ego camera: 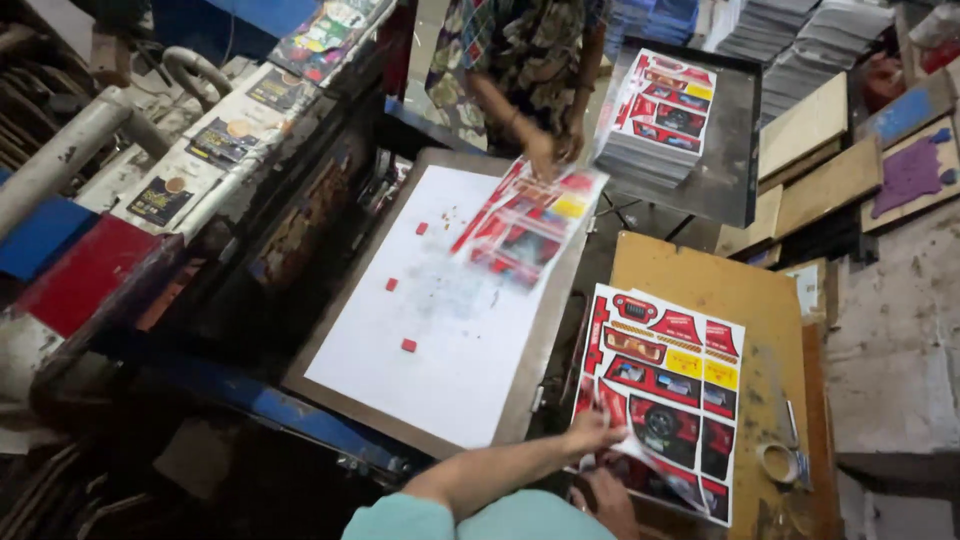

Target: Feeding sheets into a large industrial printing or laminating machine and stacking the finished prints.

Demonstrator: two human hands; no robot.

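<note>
A stack of printed sheets (668, 370), red with yellow and black panels, lies on a wooden board (770, 300) at the lower right. My left hand (595, 430) reaches across and pinches the near left edge of the top sheet, whose lower corner (655, 465) curls upward. My right hand (610, 503) sits just below, at the stack's near edge and partly under the curl; its grip is hidden. Across the table a co-worker's hand (545, 155) holds a blurred printed sheet (525, 225) over the white bed (440, 340).
Small red blocks (408, 345) sit on the white bed. A second sheet stack (660, 115) rests on a dark metal table at the back. A tape roll (778, 463) lies on the board. Press machinery (200, 180) fills the left; boards and paper piles (810, 35) stand at right.
</note>
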